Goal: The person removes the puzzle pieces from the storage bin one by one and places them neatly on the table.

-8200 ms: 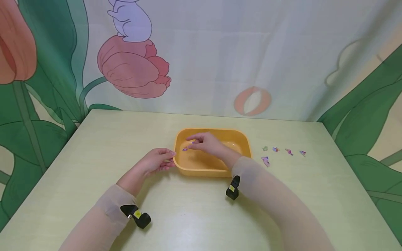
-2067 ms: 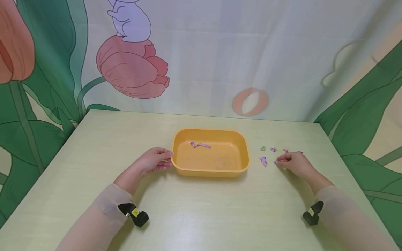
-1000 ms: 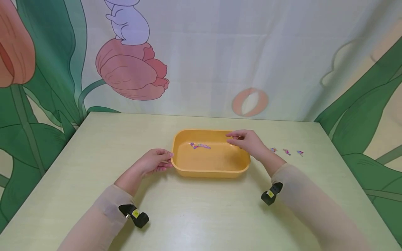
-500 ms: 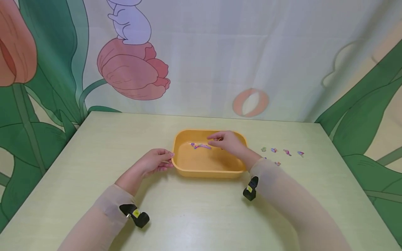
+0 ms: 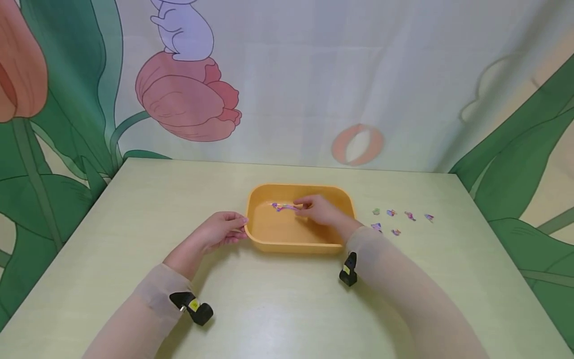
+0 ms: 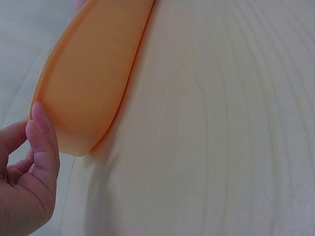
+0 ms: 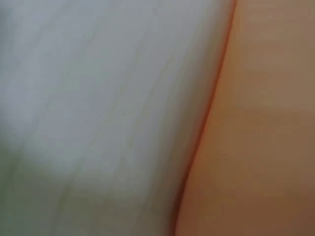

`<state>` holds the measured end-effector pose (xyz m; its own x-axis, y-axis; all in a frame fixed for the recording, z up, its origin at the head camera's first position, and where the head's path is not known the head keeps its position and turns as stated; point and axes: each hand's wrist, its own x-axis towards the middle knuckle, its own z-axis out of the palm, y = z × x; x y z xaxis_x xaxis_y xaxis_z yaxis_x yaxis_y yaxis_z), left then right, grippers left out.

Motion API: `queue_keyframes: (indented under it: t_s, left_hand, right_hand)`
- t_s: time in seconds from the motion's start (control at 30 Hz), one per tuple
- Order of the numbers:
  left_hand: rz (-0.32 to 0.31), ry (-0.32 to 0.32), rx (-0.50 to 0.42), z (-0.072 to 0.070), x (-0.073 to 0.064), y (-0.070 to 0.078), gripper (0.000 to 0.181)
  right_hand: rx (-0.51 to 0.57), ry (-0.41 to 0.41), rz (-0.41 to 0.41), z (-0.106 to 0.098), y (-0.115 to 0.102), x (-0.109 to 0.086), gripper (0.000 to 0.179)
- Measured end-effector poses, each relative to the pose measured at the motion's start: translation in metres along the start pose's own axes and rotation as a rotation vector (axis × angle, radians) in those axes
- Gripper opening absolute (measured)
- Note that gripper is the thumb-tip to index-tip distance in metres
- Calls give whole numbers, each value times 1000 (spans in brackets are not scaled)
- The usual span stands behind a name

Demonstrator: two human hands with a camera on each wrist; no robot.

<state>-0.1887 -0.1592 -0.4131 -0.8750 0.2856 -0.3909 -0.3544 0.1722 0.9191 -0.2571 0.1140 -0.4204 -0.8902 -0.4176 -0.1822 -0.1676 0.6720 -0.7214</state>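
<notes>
A yellow-orange plastic tray (image 5: 296,248) stands on the table. My left hand (image 5: 220,230) pinches its left rim between thumb and fingers; the left wrist view shows the fingertips (image 6: 38,112) against the tray wall. Inside the tray, near its back left, lies a thin purple strip with multicoloured bits (image 5: 281,207). My right hand (image 5: 319,210) reaches low into the tray, thumb and index finger apart at the strip's right end. The right wrist view holds only the tray's outer side (image 7: 266,128) and table, with the hand out of sight.
Right of the tray lie several small colourful flat pieces: a green one (image 5: 375,212), a pink-purple one (image 5: 410,216), a purple one (image 5: 376,227) partly behind the right sleeve, and an orange-purple one (image 5: 396,232). A printed curtain (image 5: 287,89) hangs behind the table.
My right hand has gone from the small pieces at the right, over the tray's right rim, and down to the purple strip. An orange-purple piece now lies where it was. The left hand stays put.
</notes>
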Motion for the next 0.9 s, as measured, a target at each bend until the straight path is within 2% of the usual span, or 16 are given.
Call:
queue_keyframes:
  t_s: [0.1,0.2,0.5,0.6,0.9]
  left_hand:
    - [-4,-3,-2,0,1,0,33]
    - [2,-8,-2,0,1,0,34]
    - [-11,8,8,0,-1,0,36]
    - [-25,16,2,0,0,1,34]
    - [-16,-3,-7,0,0,0,34]
  right_hand:
    - [-95,-60,-2,1,1,0,42]
    - [-153,-76,-12,2,2,-1,42]
    - [-176,-5,-126,11,3,5,22]
    - [-197,0,-148,13,3,6,20]
    - [-211,-20,-185,15,2,5,17]
